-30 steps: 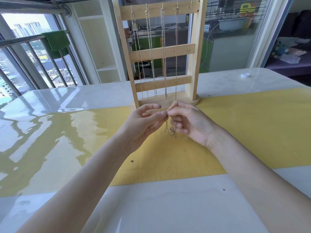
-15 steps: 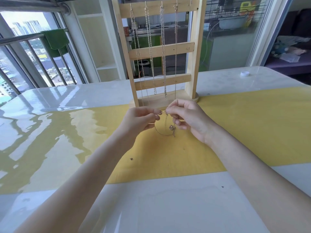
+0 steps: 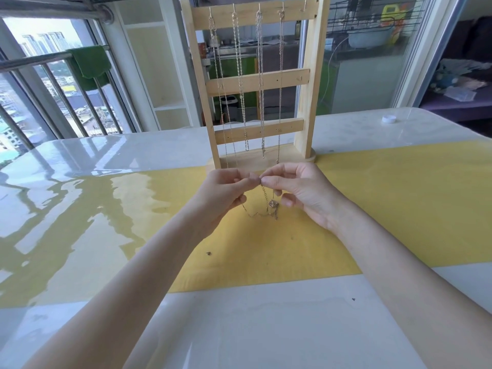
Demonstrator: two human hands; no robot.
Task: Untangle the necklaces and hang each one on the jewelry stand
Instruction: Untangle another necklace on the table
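Left hand (image 3: 226, 194): thumb and forefinger pinch one end of the thin gold chain necklace with small pendant (image 3: 267, 206). Right hand (image 3: 300, 193): pinches the other end, remaining fingers loosely curled. Fingertips of both hands nearly touch, just in front of the base of the tall wooden slatted jewelry stand (image 3: 255, 83). Chain sags below the hands over the yellow table mat (image 3: 386, 209). Versus 0.5 s earlier: hands closer together, loop hangs lower and more crumpled.
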